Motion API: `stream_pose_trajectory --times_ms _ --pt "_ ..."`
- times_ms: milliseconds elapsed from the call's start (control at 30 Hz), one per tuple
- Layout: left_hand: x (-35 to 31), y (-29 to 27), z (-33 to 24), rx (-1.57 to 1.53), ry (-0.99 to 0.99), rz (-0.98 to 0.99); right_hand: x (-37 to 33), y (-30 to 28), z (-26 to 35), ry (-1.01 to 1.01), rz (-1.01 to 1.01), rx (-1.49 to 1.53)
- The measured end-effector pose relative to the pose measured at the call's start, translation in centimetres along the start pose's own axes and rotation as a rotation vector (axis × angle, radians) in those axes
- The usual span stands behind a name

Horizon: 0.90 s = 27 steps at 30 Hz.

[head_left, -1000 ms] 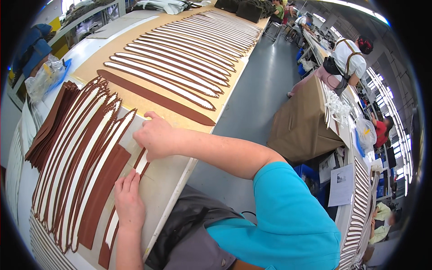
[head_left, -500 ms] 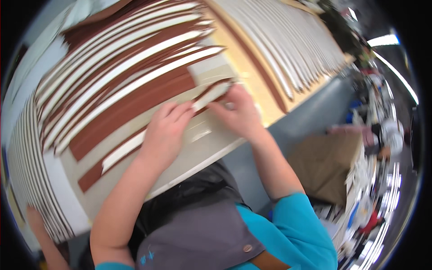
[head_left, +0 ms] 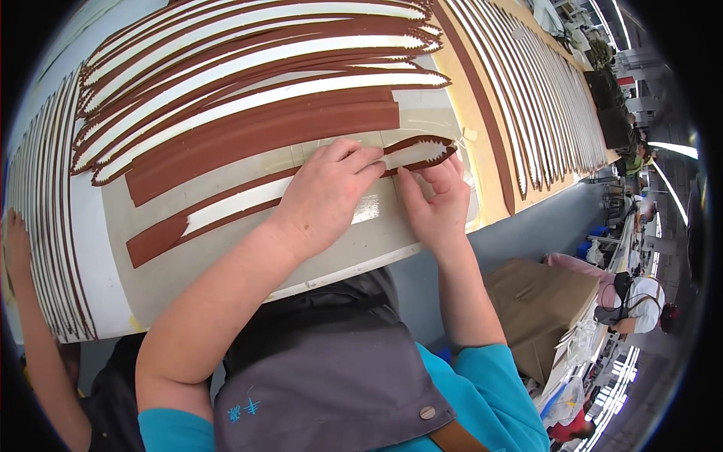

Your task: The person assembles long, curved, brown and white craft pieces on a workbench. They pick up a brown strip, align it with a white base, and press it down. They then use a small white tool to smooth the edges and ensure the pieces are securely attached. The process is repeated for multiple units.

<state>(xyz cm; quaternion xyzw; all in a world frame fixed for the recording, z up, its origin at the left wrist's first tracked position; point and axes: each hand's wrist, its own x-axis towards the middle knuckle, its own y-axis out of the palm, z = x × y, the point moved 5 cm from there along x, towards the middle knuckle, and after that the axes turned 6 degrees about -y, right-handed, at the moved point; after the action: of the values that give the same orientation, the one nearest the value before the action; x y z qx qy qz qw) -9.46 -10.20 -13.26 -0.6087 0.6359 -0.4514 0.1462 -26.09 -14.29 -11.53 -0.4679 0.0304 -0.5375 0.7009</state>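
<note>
The light is bright and even, with a small glare (head_left: 367, 209) (quite white) on the surface (head_left: 361, 247) between left hand (head_left: 324, 192) and right hand (head_left: 440, 203); far rightward of them, lamps (head_left: 674, 150) shine and edges bend.

A long brown strip (head_left: 241, 204) with a white core lies along the worktable's (head_left: 169, 286) near edge.
From here, its left end is plain brown and straight-cut; toothed brown frames the white at the tapered right; its middle is partly hidden.
</note>
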Motion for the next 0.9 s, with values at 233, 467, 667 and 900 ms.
stream_pose_trajectory --times_ms 233,467,667,900 --pt "0.1 0.3 0.6 -0.086 -0.054 0.038 0.2 0.6 1.5 -0.161 0.035 -0.219" --pt "0.0 -0.4 1.8 -0.543 -0.384 0.08 -0.2 0.9 1.2 -0.275 0.05 -0.268" --pt "-0.1 -0.3 2.1 -0.517 -0.383 0.022 -0.7 1.2 1.0 -0.236 0.016 -0.255" --pt "0.1 -0.6 1.8 -0.53 -0.329 -0.016 -1.1 0.9 1.0 -0.246 0.045 -0.298"
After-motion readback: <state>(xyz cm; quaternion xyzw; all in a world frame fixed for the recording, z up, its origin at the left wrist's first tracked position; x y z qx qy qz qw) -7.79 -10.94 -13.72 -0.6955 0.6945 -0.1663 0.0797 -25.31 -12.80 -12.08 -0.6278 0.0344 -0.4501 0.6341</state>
